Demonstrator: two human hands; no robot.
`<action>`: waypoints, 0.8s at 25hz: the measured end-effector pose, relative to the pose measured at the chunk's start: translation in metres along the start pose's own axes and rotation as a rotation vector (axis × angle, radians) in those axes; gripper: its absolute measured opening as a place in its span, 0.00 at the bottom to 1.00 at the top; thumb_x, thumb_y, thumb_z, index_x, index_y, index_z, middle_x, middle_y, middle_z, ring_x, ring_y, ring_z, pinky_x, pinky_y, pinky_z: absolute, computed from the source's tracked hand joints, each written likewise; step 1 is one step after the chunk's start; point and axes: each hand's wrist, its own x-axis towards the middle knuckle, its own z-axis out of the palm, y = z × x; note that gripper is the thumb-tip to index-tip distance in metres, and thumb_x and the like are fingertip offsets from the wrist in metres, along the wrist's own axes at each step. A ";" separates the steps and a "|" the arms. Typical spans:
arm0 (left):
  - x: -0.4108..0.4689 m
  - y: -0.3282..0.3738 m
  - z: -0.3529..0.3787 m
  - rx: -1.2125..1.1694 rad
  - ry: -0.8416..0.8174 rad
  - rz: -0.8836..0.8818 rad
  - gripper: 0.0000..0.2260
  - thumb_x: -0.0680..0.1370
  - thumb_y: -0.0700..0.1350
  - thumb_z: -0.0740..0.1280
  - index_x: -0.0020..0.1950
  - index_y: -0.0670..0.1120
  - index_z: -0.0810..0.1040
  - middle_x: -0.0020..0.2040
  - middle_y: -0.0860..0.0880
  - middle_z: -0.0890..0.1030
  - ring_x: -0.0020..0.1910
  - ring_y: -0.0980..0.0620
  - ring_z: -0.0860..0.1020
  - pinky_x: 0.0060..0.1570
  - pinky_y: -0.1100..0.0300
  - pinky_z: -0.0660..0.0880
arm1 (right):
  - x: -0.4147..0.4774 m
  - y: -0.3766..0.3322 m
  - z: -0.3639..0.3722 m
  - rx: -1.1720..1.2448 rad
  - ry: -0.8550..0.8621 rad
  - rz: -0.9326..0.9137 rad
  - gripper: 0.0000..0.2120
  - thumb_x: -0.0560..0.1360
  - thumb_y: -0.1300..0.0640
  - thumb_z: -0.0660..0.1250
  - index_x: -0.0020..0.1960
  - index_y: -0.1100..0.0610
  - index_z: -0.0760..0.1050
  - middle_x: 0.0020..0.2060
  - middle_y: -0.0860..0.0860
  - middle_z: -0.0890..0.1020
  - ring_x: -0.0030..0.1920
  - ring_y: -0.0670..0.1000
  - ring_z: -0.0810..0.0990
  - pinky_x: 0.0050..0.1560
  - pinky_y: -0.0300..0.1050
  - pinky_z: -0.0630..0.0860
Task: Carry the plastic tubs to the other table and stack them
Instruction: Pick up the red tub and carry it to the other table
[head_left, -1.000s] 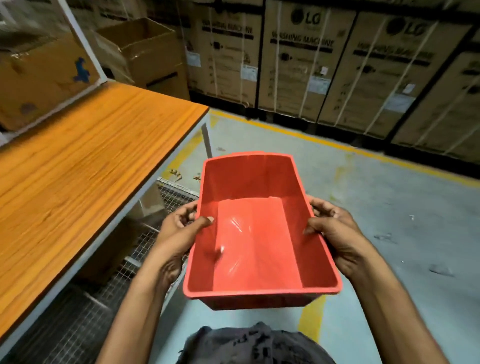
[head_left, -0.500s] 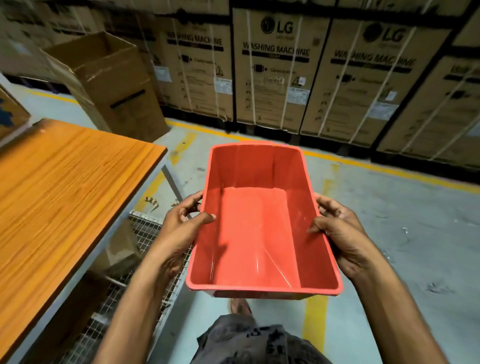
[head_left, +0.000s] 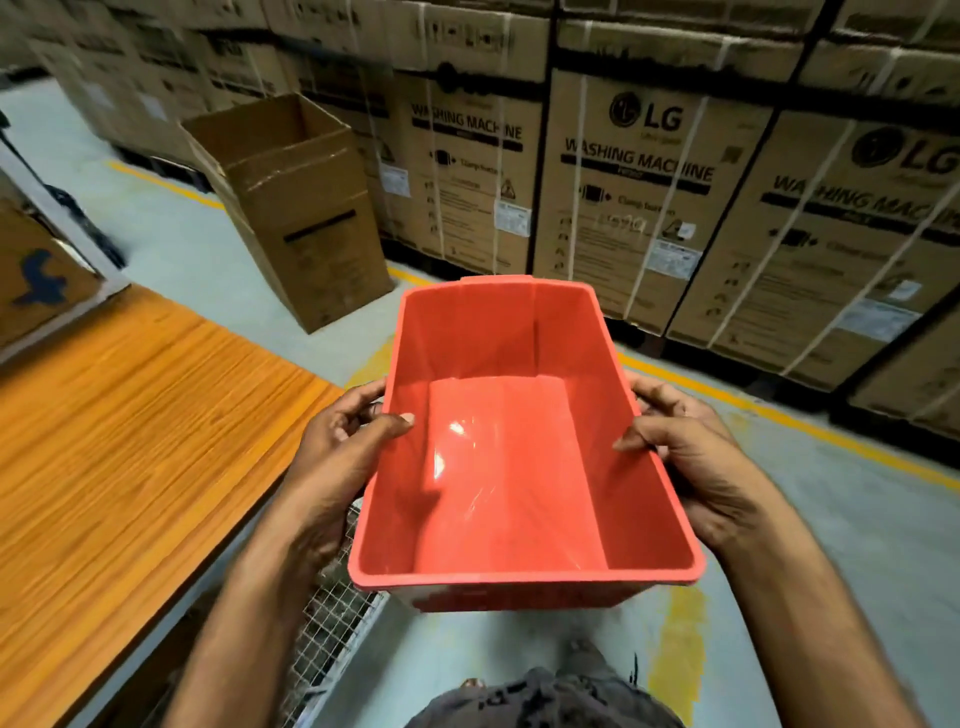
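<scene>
An empty red plastic tub is held in the air in front of me, open side up, over the grey floor. My left hand grips its left long wall, thumb hooked over the rim and fingers underneath outside. My right hand grips the right long wall the same way. The tub hangs just past the right edge of an orange wooden table. No second tub is in view.
An open cardboard box stands on the floor ahead left. Stacked washing-machine cartons wall off the far side behind a yellow floor line. Wire mesh sits under the table's edge. A box with a blue mark is far left.
The view has swung right and forward: the table has slid to the left and the cartons have come closer. Both hands keep the same grip on the tub.
</scene>
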 end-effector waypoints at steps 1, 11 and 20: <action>0.008 0.004 0.005 -0.022 0.051 0.008 0.20 0.72 0.38 0.74 0.62 0.50 0.85 0.63 0.31 0.79 0.55 0.41 0.80 0.67 0.36 0.73 | 0.020 -0.013 0.003 -0.012 -0.039 0.009 0.31 0.65 0.78 0.62 0.62 0.55 0.80 0.57 0.63 0.85 0.47 0.58 0.82 0.42 0.46 0.78; 0.050 0.030 0.039 -0.138 0.507 0.082 0.15 0.78 0.35 0.69 0.64 0.45 0.82 0.49 0.46 0.87 0.39 0.54 0.84 0.43 0.60 0.81 | 0.158 -0.103 0.043 -0.196 -0.453 0.167 0.27 0.70 0.78 0.59 0.64 0.60 0.80 0.49 0.61 0.84 0.37 0.55 0.84 0.36 0.45 0.83; 0.017 0.040 0.038 -0.187 0.709 0.125 0.15 0.79 0.35 0.68 0.65 0.45 0.81 0.45 0.46 0.87 0.39 0.51 0.83 0.40 0.60 0.80 | 0.182 -0.115 0.091 -0.331 -0.718 0.195 0.25 0.70 0.77 0.59 0.59 0.59 0.83 0.48 0.62 0.84 0.39 0.57 0.82 0.46 0.50 0.80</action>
